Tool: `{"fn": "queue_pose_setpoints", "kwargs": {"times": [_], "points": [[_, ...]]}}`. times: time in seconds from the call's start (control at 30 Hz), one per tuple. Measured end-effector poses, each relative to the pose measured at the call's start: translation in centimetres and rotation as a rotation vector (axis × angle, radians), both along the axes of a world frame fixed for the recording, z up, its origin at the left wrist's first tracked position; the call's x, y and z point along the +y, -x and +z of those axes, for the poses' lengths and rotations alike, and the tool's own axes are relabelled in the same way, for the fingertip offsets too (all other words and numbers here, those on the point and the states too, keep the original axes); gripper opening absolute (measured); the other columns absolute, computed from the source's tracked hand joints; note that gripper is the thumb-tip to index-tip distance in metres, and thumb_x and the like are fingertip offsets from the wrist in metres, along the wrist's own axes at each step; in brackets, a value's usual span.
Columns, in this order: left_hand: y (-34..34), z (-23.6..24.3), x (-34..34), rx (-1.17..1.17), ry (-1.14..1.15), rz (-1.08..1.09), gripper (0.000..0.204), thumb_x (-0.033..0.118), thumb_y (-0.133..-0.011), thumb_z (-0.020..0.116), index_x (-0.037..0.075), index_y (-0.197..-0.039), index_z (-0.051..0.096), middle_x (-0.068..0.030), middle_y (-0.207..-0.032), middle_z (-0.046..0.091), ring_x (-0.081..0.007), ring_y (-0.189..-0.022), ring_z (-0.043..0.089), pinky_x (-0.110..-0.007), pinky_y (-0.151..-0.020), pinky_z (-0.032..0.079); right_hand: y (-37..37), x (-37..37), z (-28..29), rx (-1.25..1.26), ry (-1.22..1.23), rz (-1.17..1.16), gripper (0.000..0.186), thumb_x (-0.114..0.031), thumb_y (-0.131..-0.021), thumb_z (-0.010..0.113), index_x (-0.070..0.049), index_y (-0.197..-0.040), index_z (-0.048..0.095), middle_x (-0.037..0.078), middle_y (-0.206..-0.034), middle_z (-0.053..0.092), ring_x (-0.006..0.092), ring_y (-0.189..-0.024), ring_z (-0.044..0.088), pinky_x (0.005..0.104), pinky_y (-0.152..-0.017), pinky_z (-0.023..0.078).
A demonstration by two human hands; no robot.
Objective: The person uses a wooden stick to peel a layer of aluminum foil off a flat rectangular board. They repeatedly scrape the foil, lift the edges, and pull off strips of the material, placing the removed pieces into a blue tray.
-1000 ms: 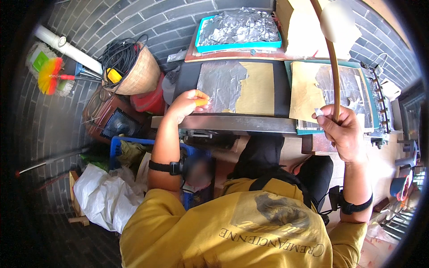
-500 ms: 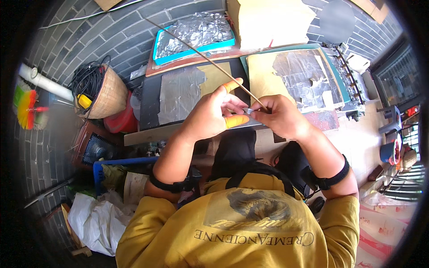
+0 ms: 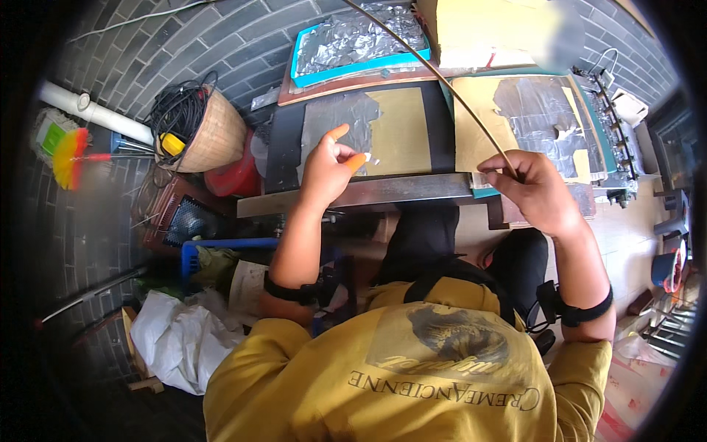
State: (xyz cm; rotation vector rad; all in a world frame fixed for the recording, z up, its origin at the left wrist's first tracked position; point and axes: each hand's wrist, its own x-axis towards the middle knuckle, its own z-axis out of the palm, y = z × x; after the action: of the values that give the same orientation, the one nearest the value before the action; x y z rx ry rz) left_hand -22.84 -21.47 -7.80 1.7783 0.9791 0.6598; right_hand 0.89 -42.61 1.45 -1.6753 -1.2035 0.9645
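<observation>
A long, thin, bent brown stick (image 3: 464, 104) runs from my right hand (image 3: 543, 195) up past the top of the picture. Fingers and thumb of that hand close around its lower end; a small pale bit beside the thumb is too small to name. Farther left, my left hand (image 3: 330, 169) hovers over the near edge of a tan sheet partly covered with silvery foil (image 3: 335, 121). Orange covers sit on its thumb and one finger, which are spread apart. Tiny white scraps (image 3: 375, 160) show just off the thumb tip.
A blue-rimmed tray (image 3: 361, 63) heaped with crumpled foil stands at the back. Right of it is a thick stack of yellowish sheets (image 3: 486, 33). Another foil-covered sheet (image 3: 541, 118) lies at the right. A wicker basket (image 3: 221, 132) with black cable stands left of the table.
My hands, close together over a small silvery piece before, have moved apart. The right has gone right with the stick; the left has gone slightly left, with tiny scraps near its thumb.
</observation>
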Motion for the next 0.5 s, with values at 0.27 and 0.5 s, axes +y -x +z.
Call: {"fn": "queue_pose_setpoints", "kwargs": {"times": [0.27,0.5], "points": [[2.0,-2.4,-0.5,0.363,-0.250,0.154,0.068,0.009,-0.075,0.073,-0.003,-0.132,0.038,-0.0095,-0.079,0.067,-0.0146,-0.069,0.063,-0.027,-0.066,0.050,0.4,-0.5,0.7,-0.049,-0.035,0.008,0.011,-0.008,-0.089,0.059,-0.002,-0.095,0.064,-0.003,-0.060,0.053,0.0036,-0.046,0.046,0.0218,-0.041,0.038],[2.6,-2.3,-0.2,0.347,-0.188,0.163,0.068,0.010,-0.076,0.073,-0.001,-0.133,0.039,-0.0095,-0.081,0.067,-0.0144,-0.073,0.063,-0.027,-0.068,0.049,0.3,-0.9,1.1,0.014,-0.093,-0.004,0.011,-0.008,-0.091,0.057,0.001,-0.094,0.063,-0.002,-0.061,0.053,0.0034,-0.046,0.046,0.0213,-0.042,0.038]]}}
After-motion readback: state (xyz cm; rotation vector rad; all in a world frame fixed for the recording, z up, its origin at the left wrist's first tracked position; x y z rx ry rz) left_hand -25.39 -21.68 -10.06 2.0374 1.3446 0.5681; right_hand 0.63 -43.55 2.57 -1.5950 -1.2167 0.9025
